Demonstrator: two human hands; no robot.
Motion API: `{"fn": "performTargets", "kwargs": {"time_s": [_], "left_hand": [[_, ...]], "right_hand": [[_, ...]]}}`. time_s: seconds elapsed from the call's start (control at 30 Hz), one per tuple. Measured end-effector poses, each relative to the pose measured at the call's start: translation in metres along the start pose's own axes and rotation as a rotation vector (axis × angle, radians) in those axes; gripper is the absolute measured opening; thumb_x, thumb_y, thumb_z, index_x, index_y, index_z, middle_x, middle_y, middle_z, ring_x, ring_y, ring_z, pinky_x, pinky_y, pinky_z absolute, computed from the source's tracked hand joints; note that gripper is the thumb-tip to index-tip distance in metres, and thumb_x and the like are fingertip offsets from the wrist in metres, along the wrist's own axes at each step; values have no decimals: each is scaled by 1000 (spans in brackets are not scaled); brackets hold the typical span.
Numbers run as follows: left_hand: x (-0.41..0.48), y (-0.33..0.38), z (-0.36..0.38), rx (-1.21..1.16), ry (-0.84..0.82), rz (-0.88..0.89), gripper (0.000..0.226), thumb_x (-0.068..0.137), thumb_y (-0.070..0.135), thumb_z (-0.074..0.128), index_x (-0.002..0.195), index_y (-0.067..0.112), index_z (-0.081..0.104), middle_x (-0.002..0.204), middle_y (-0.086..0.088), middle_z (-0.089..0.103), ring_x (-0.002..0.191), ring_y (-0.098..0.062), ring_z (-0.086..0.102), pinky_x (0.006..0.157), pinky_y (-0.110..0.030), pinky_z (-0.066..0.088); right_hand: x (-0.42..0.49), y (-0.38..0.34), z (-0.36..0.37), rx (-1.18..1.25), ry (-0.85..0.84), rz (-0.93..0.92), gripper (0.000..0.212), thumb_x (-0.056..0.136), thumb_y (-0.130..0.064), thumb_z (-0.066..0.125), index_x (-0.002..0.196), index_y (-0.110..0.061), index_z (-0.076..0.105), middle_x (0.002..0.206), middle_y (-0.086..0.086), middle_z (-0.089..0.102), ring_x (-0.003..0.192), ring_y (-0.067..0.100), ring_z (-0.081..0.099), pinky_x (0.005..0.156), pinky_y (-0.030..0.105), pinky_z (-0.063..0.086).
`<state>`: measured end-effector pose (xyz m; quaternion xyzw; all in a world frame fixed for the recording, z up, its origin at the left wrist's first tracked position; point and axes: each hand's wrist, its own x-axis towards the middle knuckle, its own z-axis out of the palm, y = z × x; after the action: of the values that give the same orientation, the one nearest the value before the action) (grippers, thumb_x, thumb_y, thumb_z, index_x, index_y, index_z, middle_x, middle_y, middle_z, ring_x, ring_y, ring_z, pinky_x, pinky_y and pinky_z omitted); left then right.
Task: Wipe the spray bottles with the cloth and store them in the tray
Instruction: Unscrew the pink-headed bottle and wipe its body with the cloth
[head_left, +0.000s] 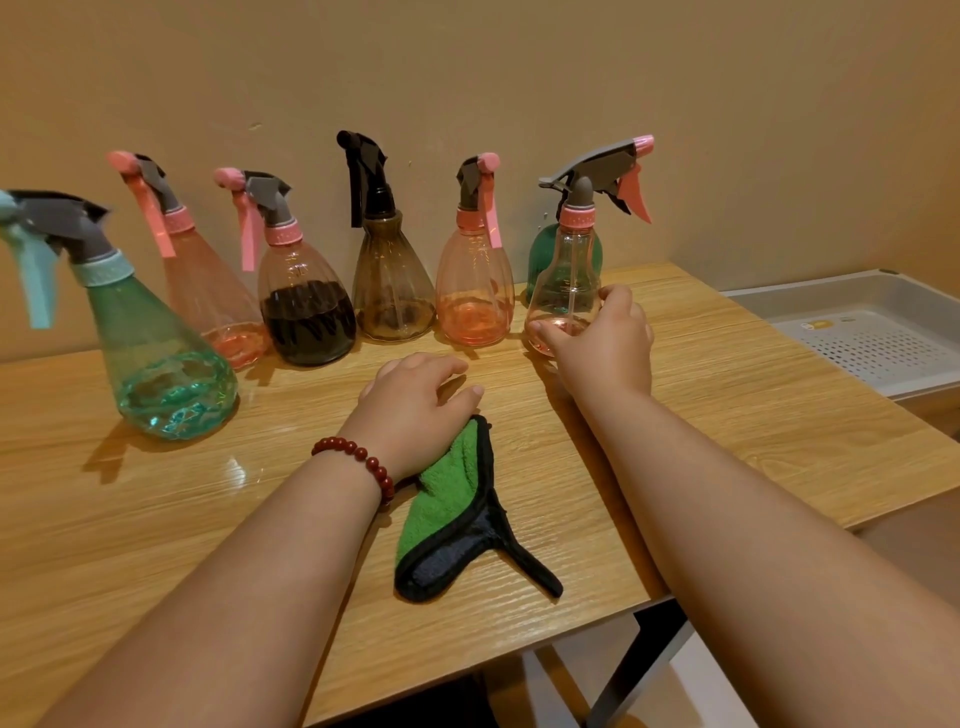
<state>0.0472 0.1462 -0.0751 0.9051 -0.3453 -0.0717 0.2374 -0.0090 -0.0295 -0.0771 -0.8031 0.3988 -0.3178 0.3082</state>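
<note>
Along the back of the wooden bench (727, 395), close to the wall, seven spray bottles stand in a loose row. From the left come a teal bottle (171, 364) with blue-green liquid in its base, a leaning pink bottle (208, 291), a dark-liquid bottle (306, 312) about half full, a smoky brown bottle (392, 286) with a black head, and a ribbed pink bottle (475, 291). At the right end is a clear pink bottle (563, 280), with a green bottle (540, 249) just behind it.

The right hand (602, 338) grips the clear pink bottle low on its body. Its fingers (615, 296) curl round the right side and the thumb presses the front near the base. The bottle is upright; I cannot tell whether its base is off the wood.

The left hand (415, 410) lies palm down at mid-bench, its heel on the upper end of the green cloth (447, 509) with black edging. The fingers are loosely bent, tips on the wood, holding nothing. A red bead bracelet (358, 457) circles that wrist.

A pale grey tray (779, 306) with a perforated floor sits beside the bench's right edge, well apart from the bottles.
</note>
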Motion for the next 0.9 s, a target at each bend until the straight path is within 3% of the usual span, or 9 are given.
{"fn": "performTargets", "kwargs": {"time_s": [0.13, 0.33, 0.47, 0.63, 0.77, 0.83, 0.9], "left_hand": [[-1, 0, 1, -6, 12, -5, 47, 100, 47, 43, 142, 27, 48, 147, 4, 44, 140, -19, 31, 117, -45, 27], [-7, 2, 2, -78, 106, -15, 45, 100, 45, 46, 139, 24, 52, 141, 2, 50, 132, -19, 43, 112, -45, 36], [-14, 5, 0, -107, 183, -34, 42, 100, 42, 48, 137, 23, 54, 139, 2, 52, 127, -17, 48, 109, -43, 40], [-19, 0, -5, -81, 218, -62, 39, 99, 40, 50, 135, 24, 56, 138, 2, 53, 127, -17, 49, 107, -39, 42], [-17, -11, -14, -83, 262, -79, 38, 100, 37, 50, 134, 21, 57, 137, 0, 53, 123, -15, 50, 96, -26, 38], [-14, -19, -18, -75, 273, -91, 38, 100, 36, 50, 134, 21, 57, 137, 0, 52, 124, -16, 49, 95, -27, 38], [-10, -27, -20, -45, 257, -121, 40, 100, 38, 50, 136, 22, 55, 140, -1, 50, 129, -20, 45, 104, -35, 40]], "right_hand": [[-5, -2, -6, -35, 5, -6, 87, 78, -52, 73, 143, -12, 33, 143, 7, 42, 134, 27, 34, 107, 41, 35], [-21, -9, -20, 2, 70, -140, 48, 83, -48, 70, 115, -15, 54, 119, 2, 53, 116, 21, 44, 91, 33, 40], [-35, -20, -16, 47, -14, -268, 43, 85, -44, 70, 113, -13, 59, 112, 3, 57, 108, 21, 52, 87, 33, 47], [-43, -28, -2, -1, -110, -335, 54, 85, -44, 70, 126, -12, 55, 123, 5, 56, 116, 23, 50, 95, 34, 45], [-37, -40, 6, 31, -150, -328, 76, 85, -44, 70, 146, -13, 37, 143, 5, 44, 133, 22, 40, 106, 32, 35], [-34, -47, 12, 42, -167, -315, 83, 85, -44, 69, 150, -12, 28, 149, 4, 39, 137, 20, 36, 109, 29, 32], [-32, -53, 18, 44, -173, -304, 87, 86, -44, 69, 152, -11, 23, 152, 5, 34, 140, 20, 33, 111, 28, 30]]}}
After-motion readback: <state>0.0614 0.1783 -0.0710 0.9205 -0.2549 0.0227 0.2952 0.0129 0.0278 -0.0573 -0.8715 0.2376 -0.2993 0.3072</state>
